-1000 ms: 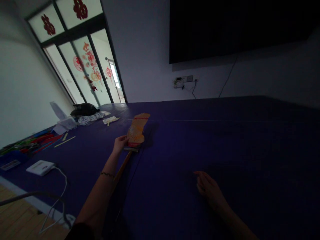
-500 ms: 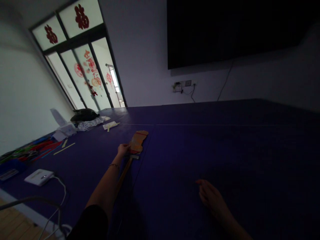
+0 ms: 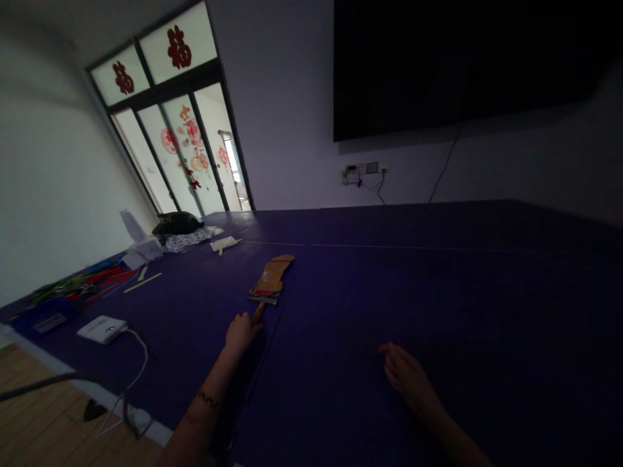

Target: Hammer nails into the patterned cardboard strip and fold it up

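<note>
My left hand (image 3: 241, 333) is wrapped round the wooden handle of a hammer (image 3: 263, 301), left of centre on the dark blue table (image 3: 341, 292). The hammer's metal head points away from me, right by the near edge of a crumpled brown cardboard piece (image 3: 273, 275) with red stripes. To the right, my right hand (image 3: 403, 373) rests low over the table, fingers loosely curled together; whether anything is between them is too dark to tell.
At the left lie a white device (image 3: 102, 329) with a cable, a blue box (image 3: 46, 316), coloured strips (image 3: 104, 277), yellow strips, a white pad (image 3: 223, 244) and a black bag (image 3: 177, 223). A grey cable crosses the lower left.
My left hand has left the cardboard's edge, come back toward me and closed round the hammer handle. My right hand has barely moved. The view has shifted slightly.
</note>
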Motion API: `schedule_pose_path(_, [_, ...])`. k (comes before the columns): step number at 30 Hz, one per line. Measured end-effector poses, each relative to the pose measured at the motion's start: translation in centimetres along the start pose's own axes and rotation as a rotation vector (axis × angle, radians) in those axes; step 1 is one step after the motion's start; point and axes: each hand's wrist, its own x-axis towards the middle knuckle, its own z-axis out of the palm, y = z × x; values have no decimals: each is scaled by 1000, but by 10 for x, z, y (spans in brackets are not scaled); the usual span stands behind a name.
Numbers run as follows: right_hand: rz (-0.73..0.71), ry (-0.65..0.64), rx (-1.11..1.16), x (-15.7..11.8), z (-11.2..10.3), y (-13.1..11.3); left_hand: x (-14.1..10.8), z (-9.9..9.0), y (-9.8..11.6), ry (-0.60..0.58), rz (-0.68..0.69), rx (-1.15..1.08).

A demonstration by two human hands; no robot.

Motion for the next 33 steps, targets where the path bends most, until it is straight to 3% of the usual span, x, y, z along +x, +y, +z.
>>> schedule_pose_path(4, [-29, -47, -13, 2, 1, -1, -23, 8, -3, -47, 80, 29])
schedule_pose_path(18, [-49, -59, 31, 7, -2, 5, -42, 14, 8, -94, 231, 27])
schedule_pose_path(21, [-39, -60, 90, 6, -2, 3, -47, 8, 16, -9, 247, 42])
schedule_pose_path(24, [51, -90, 293, 5, 0, -4, -71, -2, 33, 156, 304, -59])
schedule_pose_path(26, [138, -118, 524, 0, 5, -10, -99, -5, 51, 78, 417, -306])
schedule_pose_path(29, [237, -84, 834, -14, 23, -19, -146, 3, 85, -172, 550, -597])
schedule_pose_path(33, [313, -51, 991, -35, 53, -20, -184, 23, 119, -284, 395, -898])
